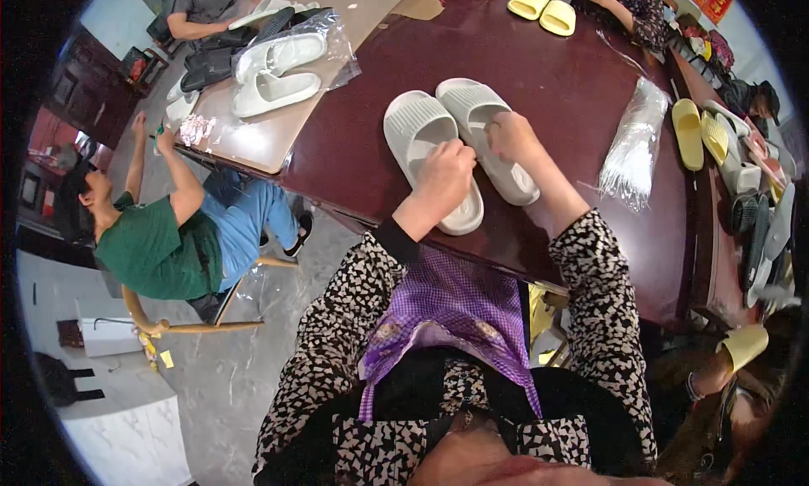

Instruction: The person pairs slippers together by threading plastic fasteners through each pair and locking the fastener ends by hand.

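A pair of white slippers (415, 125) lies near our edge of the counter (345, 145). Our left fingers (455, 154) curl over one, our right fingers (503, 130) over the other; we can't tell if they pinch anything.

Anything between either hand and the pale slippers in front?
Nothing visible. Left hand is at the left slipper, right hand at the right slipper; the bundle of thin strips lies apart, to the right.
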`<state>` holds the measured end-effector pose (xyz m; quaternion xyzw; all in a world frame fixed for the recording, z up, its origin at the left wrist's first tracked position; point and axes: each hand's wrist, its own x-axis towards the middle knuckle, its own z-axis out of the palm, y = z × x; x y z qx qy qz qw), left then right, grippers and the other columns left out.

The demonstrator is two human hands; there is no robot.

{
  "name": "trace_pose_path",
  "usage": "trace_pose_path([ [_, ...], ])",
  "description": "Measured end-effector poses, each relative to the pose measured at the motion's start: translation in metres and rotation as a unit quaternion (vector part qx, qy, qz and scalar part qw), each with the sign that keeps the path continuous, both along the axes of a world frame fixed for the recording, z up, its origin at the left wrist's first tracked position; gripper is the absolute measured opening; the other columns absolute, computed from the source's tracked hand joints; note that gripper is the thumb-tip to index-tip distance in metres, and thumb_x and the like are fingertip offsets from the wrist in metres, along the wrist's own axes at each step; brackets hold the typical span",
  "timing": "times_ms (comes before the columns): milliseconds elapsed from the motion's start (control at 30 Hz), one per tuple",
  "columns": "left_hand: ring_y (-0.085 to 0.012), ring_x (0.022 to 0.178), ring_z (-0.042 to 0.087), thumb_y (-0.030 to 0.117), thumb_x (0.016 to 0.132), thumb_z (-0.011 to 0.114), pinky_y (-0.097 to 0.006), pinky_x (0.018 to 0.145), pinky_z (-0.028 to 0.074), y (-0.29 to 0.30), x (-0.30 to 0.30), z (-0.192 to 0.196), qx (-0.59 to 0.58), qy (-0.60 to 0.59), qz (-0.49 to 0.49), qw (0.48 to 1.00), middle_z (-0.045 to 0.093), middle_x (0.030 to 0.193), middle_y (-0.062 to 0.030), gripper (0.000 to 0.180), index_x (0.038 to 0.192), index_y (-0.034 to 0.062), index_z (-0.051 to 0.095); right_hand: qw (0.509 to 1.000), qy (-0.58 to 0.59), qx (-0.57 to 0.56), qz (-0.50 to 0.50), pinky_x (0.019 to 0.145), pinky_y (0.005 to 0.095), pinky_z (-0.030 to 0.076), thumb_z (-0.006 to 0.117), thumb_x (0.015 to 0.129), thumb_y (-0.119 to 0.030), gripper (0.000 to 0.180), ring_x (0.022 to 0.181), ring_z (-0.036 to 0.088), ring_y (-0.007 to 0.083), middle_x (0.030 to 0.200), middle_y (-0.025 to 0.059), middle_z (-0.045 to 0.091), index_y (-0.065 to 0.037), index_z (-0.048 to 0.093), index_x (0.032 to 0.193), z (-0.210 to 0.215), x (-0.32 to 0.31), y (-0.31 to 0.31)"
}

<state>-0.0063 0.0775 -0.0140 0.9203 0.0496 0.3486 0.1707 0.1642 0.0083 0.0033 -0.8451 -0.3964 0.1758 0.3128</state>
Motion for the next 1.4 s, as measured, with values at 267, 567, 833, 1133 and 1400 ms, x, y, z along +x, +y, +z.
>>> trace_pose_path([
  [267, -0.0313, 0.078, 0.056, 0.006, 0.079, 0.056, -0.039, 0.072, 0.047, 0.03, 0.006, -0.013, 0.005, 0.002, 0.065, 0.998, 0.057, 0.08, -0.0136, 0.005, 0.078, 0.001, 0.057, 0.996, -0.038, 0.077, -0.019, 0.077, 0.0447, 0.047, 0.051, 0.084, -0.018, 0.026, 0.089, 0.058, 0.0414, 0.089, 0.028, 0.06, 0.004, 0.063, 0.091, -0.011, -0.008, 0.016],
  [567, -0.0316, 0.077, 0.057, 0.005, 0.079, 0.056, -0.04, 0.07, 0.047, 0.031, 0.009, -0.016, -0.009, -0.011, 0.088, 0.996, 0.056, 0.078, -0.0143, 0.005, 0.075, 0.0011, 0.055, 0.986, -0.143, 0.068, -0.061, 0.078, 0.0444, 0.046, 0.054, 0.084, -0.026, 0.032, 0.088, 0.059, 0.0411, 0.085, 0.0274, 0.061, 0.004, 0.064, 0.081, 0.041, 0.025, 0.005],
  [833, -0.0316, 0.078, 0.057, 0.002, 0.077, 0.055, -0.038, 0.069, 0.048, 0.03, 0.01, -0.02, -0.005, -0.032, 0.099, 0.995, 0.054, 0.079, -0.015, 0.004, 0.074, 0.0003, 0.053, 0.984, -0.137, -0.057, -0.096, 0.065, 0.0369, 0.048, 0.06, 0.08, -0.028, 0.031, 0.068, 0.064, 0.0263, 0.074, 0.0181, 0.065, 0.002, 0.067, 0.083, 0.003, 0.085, 0.072],
  [1133, -0.0313, 0.084, 0.058, -0.001, 0.075, 0.053, -0.038, 0.072, 0.049, 0.029, 0.008, -0.014, -0.047, -0.033, 0.086, 0.995, 0.054, 0.088, -0.0156, 0.005, 0.08, -0.0014, 0.052, 0.993, -0.113, -0.002, -0.017, 0.065, 0.0319, 0.048, 0.066, 0.075, -0.027, 0.03, 0.067, 0.063, 0.0196, 0.07, 0.0141, 0.065, 0.003, 0.067, 0.08, -0.014, 0.099, 0.105],
  [1400, -0.0291, 0.087, 0.058, -0.001, 0.076, 0.052, -0.035, 0.073, 0.05, 0.03, 0.0, -0.008, -0.056, 0.0, 0.09, 0.994, 0.053, 0.093, -0.0143, 0.009, 0.085, -0.0013, 0.053, 0.976, 0.048, 0.148, 0.152, 0.065, 0.0289, 0.046, 0.06, 0.076, -0.011, 0.014, 0.069, 0.059, 0.0161, 0.076, 0.0078, 0.064, 0.0, 0.065, 0.083, 0.019, 0.037, 0.14],
])
